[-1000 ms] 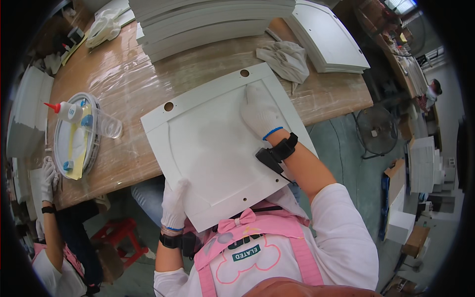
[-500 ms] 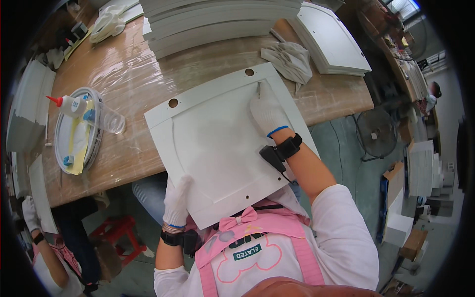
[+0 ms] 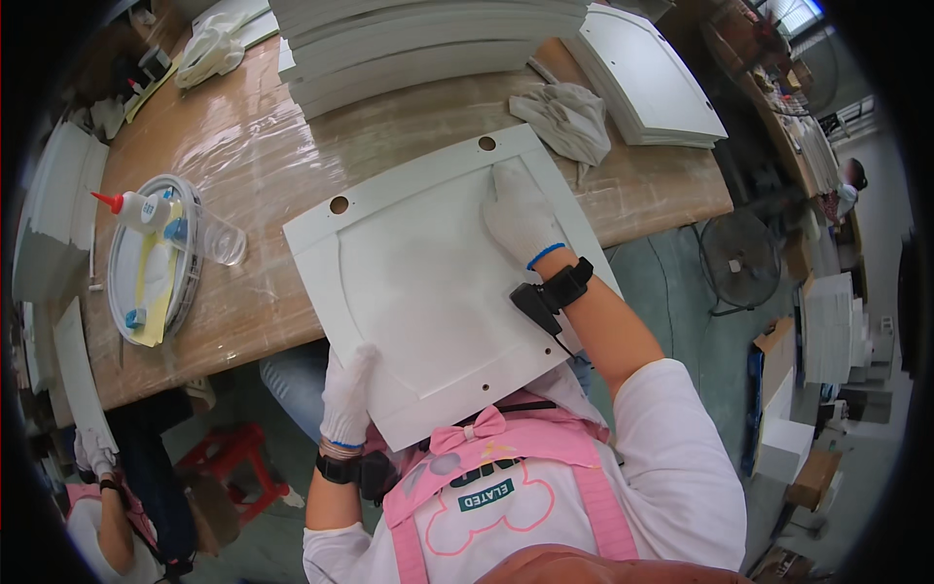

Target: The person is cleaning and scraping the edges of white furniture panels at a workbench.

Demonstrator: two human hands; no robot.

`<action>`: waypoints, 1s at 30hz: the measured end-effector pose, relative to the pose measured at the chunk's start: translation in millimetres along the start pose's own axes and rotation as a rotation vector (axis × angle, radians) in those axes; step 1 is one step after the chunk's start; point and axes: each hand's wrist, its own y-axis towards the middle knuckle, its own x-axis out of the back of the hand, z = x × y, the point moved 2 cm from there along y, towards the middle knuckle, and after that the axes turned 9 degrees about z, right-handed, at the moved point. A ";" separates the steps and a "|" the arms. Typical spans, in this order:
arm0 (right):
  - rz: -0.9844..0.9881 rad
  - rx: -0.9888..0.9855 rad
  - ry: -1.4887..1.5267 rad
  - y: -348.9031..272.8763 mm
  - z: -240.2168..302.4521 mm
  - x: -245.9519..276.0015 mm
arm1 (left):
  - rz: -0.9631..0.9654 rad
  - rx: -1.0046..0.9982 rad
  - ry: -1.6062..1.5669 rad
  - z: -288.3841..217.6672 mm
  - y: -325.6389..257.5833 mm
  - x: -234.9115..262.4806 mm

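Fingers of the left hand (image 3: 344,397): gloved, clasping the near left edge of a white panel (image 3: 428,311), thumb on its face, the others mostly hidden. Position as half a second ago; the hold apparently serves to steady.

White panel, one: between the wearer's pink apron (image 3: 598,516) and the table (image 3: 263,292), turned askew, its far part over the tabletop. Two larger holes by the far edge, two smaller by the near one. Practically unmoved.

Right hand (image 3: 521,216): gloved, fingers bent downward at the recessed border near the far right corner, just below a larger hole. Shifted slightly left since the last view, after a slight shift right; judged a short back-and-forth along the border, attention remaining on that corner. Whether the fingers pinch anything small cannot be told.

Tray (image 3: 113,282), pale, rounded, on the table at left: yellow paper inside, red-tipped bottle (image 3: 146,212) and clear cup (image 3: 226,241) at its right side.

Co-worker's hand (image 3: 94,454), gloved, far left: at the lower end of a narrow white board (image 3: 80,365); moved inward since the last view, seemingly separate work.

Crumpled cloth (image 3: 574,122): beyond the panel.

Panel stacks, white: tall one (image 3: 428,58) at the back, lower one (image 3: 652,78) right of it.
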 end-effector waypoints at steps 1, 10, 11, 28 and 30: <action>-0.038 0.107 0.212 -3.2 -3.1 0.2 | -0.007 0.003 0.000 -0.7 -0.6 0.1; -0.136 0.105 0.248 15.0 -32.9 -5.2 | 0.004 -0.008 0.023 -1.9 -0.8 -3.6; -0.143 0.102 0.195 13.5 -31.3 -4.2 | 0.001 -0.016 0.032 -1.5 -0.3 -3.6; -0.067 0.160 0.308 2.2 -28.1 26.7 | -0.005 0.004 0.029 -3.1 -2.5 -2.8; -0.049 0.179 0.300 1.6 -27.5 29.2 | -0.006 0.009 0.032 -3.3 -3.1 -2.7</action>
